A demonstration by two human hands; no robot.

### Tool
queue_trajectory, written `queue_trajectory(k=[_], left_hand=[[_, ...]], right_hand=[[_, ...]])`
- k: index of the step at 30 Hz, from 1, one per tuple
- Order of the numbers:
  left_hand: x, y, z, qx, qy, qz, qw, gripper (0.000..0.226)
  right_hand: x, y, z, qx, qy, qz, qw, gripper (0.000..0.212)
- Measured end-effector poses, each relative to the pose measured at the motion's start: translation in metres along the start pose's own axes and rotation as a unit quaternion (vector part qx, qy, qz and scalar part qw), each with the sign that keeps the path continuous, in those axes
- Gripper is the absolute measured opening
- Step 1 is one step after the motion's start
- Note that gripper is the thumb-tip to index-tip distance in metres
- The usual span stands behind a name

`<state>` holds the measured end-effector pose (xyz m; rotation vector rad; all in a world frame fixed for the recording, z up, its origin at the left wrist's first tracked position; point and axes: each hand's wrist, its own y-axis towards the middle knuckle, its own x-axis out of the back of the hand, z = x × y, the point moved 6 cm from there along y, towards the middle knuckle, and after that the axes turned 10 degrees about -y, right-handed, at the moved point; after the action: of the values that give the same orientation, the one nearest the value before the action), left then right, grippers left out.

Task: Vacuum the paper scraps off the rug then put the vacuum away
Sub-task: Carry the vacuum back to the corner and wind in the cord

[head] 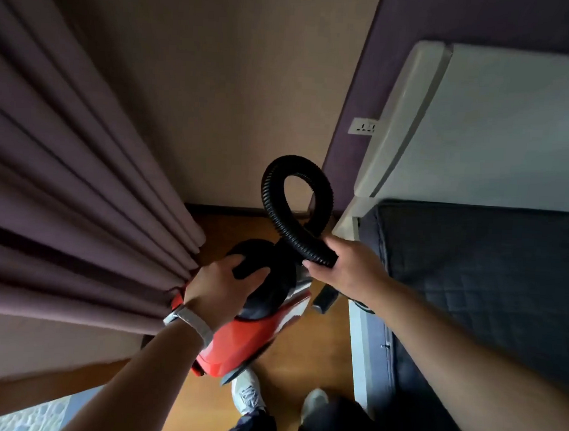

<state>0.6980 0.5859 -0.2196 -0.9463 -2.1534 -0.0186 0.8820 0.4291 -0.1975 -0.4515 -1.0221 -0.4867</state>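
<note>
Head view: left hand [220, 289] fingers wrap vacuum [253, 337] handle [248, 268], right hand [348, 268] fingers wrap hose [287, 223]

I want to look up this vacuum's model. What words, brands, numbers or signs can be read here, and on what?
No text is readable.
Red vacuum, handle gripped by the left hand: pale marks on its side, too blurred to read.
Black hose, held by the right hand: no lettering shows.
Wall socket: only slots, no legible marking.
Wristwatch: nothing legible.
</note>
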Motion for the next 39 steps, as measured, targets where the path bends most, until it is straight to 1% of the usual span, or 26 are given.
queue_trajectory(k=[5,8,10,13,16,20,24,27,31,35,37,39], left_hand=[[-0.023,0.048,0.005,-0.008,0.029,0.021,0.999,0.044],[-0.043,0.076,0.011,-0.005,0.043,0.025,0.999,0.047],[-0.061,0.094,0.018,0.010,0.044,0.030,0.999,0.046],[-0.095,0.121,0.037,0.031,0.038,0.027,0.998,0.041],[-0.137,0.143,0.059,0.028,0.032,0.021,0.999,0.044],[-0.198,0.174,0.097,0.011,0.004,0.011,1.000,0.040],[-0.248,0.200,0.138,-0.005,0.004,0.003,1.000,0.038],[-0.279,0.220,0.171,-0.002,0.002,-0.004,1.000,0.036],[-0.320,0.247,0.222,0.002,0.011,-0.012,1.000,0.034],[-0.355,0.262,0.273,-0.003,0.042,-0.024,0.999,0.041],[-0.367,0.267,0.295,0.009,0.046,-0.028,0.998,0.046],[-0.376,0.270,0.312,0.017,0.054,-0.032,0.998,0.043]], right_hand=[[-0.014,0.043,-0.024,-0.007,-0.012,-0.003,1.000,0.033],[-0.027,0.068,-0.042,0.011,-0.011,-0.007,1.000,0.032],[-0.038,0.086,-0.058,0.028,-0.010,-0.009,1.000,0.030],[-0.062,0.111,-0.086,0.044,-0.038,-0.014,0.998,0.029],[-0.093,0.129,-0.119,0.057,-0.067,-0.019,0.996,0.031],[-0.148,0.147,-0.162,0.054,-0.091,-0.030,0.994,0.036],[-0.211,0.164,-0.185,0.053,-0.096,-0.014,0.994,0.043],[-0.257,0.182,-0.201,0.053,-0.077,-0.023,0.995,0.040],[-0.325,0.200,-0.228,0.057,-0.029,-0.011,0.998,0.038],[-0.392,0.210,-0.251,0.058,-0.013,-0.002,0.998,0.035],[-0.416,0.217,-0.260,0.057,-0.011,0.008,0.998,0.035],[-0.433,0.223,-0.268,0.056,-0.004,0.023,0.998,0.034]])
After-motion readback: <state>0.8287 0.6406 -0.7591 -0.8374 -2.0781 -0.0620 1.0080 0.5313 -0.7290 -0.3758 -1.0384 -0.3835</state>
